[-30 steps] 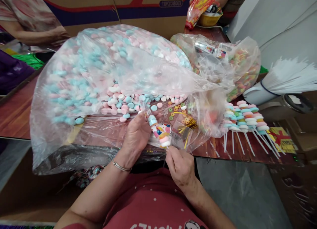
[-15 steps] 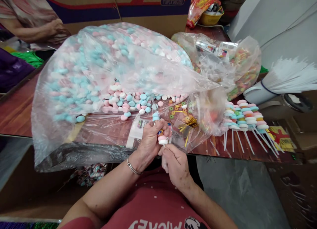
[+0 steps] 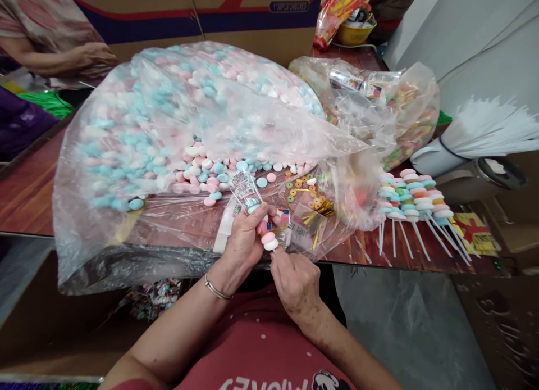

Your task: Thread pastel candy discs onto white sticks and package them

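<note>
My left hand [image 3: 242, 241] is closed round a candy skewer [image 3: 269, 242], with pink and white discs showing below the fingers. A clear printed plastic sleeve [image 3: 243, 186] covers the skewer's upper end and flares out beyond my left hand, toward the loose candies. Just under the lowest white disc, my right hand [image 3: 297, 283] pinches the skewer's thin stick. The skewer leans with its top to the left. Beyond the hands, loose pink, blue and white candy discs [image 3: 206, 171] spill from a big clear plastic bag [image 3: 252, 103].
Finished-looking candy skewers [image 3: 415, 196] lie at the table's right, sticks toward me. Small ring candies [image 3: 300, 185] and gold twist ties [image 3: 319, 207] sit nearer. White sticks [image 3: 492, 126] fill a jug [image 3: 438, 157]. An open carton [image 3: 54, 345] stands below left. Another person's hand [image 3: 95, 57] is at upper left.
The skewer's top has swung left, and the sleeve's flared end now shows more fully. My left hand has shifted slightly left and turned. My right hand still pinches the stick.
</note>
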A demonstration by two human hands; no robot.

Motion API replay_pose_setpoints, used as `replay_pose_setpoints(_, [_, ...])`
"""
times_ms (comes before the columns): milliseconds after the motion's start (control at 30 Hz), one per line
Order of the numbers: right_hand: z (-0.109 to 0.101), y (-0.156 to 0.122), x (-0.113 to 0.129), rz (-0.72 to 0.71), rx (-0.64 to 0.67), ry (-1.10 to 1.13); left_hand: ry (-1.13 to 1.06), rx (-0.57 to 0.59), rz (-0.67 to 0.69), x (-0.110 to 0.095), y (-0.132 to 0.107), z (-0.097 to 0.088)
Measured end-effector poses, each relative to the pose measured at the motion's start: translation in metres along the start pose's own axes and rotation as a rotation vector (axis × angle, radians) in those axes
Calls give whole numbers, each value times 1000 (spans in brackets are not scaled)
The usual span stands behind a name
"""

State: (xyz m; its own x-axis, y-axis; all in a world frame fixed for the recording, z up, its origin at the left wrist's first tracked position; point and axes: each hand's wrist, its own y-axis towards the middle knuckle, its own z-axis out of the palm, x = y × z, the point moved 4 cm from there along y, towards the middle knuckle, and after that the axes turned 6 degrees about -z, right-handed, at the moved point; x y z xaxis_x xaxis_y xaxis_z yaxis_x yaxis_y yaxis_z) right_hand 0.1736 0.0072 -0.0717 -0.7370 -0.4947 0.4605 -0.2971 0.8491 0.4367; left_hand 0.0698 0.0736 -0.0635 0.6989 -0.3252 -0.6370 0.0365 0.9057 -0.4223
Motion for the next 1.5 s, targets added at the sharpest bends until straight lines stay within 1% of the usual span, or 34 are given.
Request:
replay_pose_setpoints(100, [-1, 0, -1, 79, 17, 199, -2, 76, -18, 7, -3, 5])
replay_pose_setpoints(200, [-5, 2, -6, 199, -38, 435, 7, 144, -66, 18, -13, 7])
replay_pose_setpoints(300, [-9, 5, -10, 260, -69, 544, 80, 208, -118, 22, -22, 6])
replay_pose_setpoints(333, [-11, 6, -11, 255, -65, 543, 113, 229, -133, 20, -23, 4])
replay_pose_setpoints(400, [-15, 6, -12, 233, -43, 527, 135, 253, -126, 9, -21, 1])
replay_pose_setpoints(467, [-16, 5, -12, 236, -8, 552, 81, 248, -60, -9, -14, -2])
replay_pose_setpoints(533, [-13, 3, -11, 287, 51, 668, -1, 223, 44, -29, -7, -4])
replay_pose_setpoints(600, [-4, 0, -8, 397, 147, 888, -41, 201, 113, -41, -2, -4])
replay_pose_setpoints(633, [2, -1, -5, 464, 196, 1022, -51, 202, 123, -43, 0, -3])
replay_pose_setpoints(700, [11, -2, 2, 589, 256, 1299, -73, 227, 98, -42, 2, 0])
replay_pose_setpoints(767, [16, -1, 7, 683, 262, 1543, -100, 269, 61, -38, 3, 3])
replay_pose_setpoints(833, [16, 1, 9, 739, 250, 1725, -129, 302, 44, -34, 4, 4])
replay_pose_setpoints(900, [15, 2, 10, 766, 256, 1829, -149, 340, 49, -34, 6, 4])
replay_pose_setpoints(1033, [13, 4, 11, 754, 262, 1918, -157, 408, 48, -35, 8, 7])
replay_pose_setpoints(1133, [16, 5, 12, 729, 201, 1928, -187, 386, 34, -32, 6, 13])
replay_pose_setpoints(1233, [20, 6, 8, 722, 67, 1787, -208, 337, -1, -22, 3, 19])
replay_pose_setpoints(1300, [21, 5, 3, 689, 4, 1577, -198, 297, -6, -14, 1, 22])
replay_pose_setpoints(1367, [19, 4, -1, 599, -8, 1273, -172, 266, 14, -7, -1, 24])
replay_pose_setpoints(1500, [6, 6, -2, 287, -3, 632, -93, 220, 47, -5, 0, 22])
